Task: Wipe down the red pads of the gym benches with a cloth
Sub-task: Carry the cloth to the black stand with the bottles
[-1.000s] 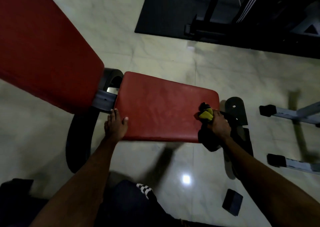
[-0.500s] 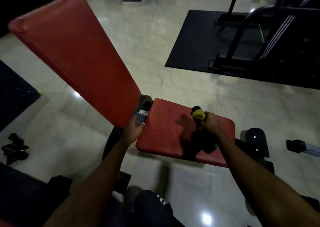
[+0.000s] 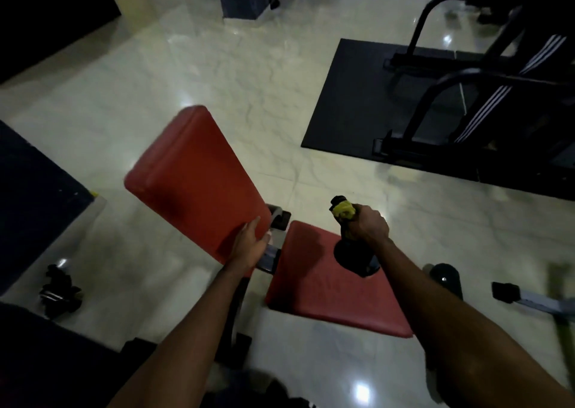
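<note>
My left hand (image 3: 249, 247) lies flat with the fingers straight on the lower, near end of the tilted red back pad (image 3: 193, 177), beside the grey hinge bracket (image 3: 278, 221). My right hand (image 3: 370, 225) is curled in a fist round the cloth (image 3: 343, 211). A yellow bunch sticks out of the top of the fist and a dark length hangs below it, over the far right part of the red seat pad (image 3: 320, 292). I cannot tell whether the hanging end touches the pad.

The two pads sit end to end with the bracket between them. The back pad rises to the far left. Pale glossy floor (image 3: 217, 74) surrounds the bench. A black mat (image 3: 348, 102) with a dark machine frame (image 3: 435, 96) lies to the far right, and some dark gear (image 3: 59, 289) sits on the floor at near left.
</note>
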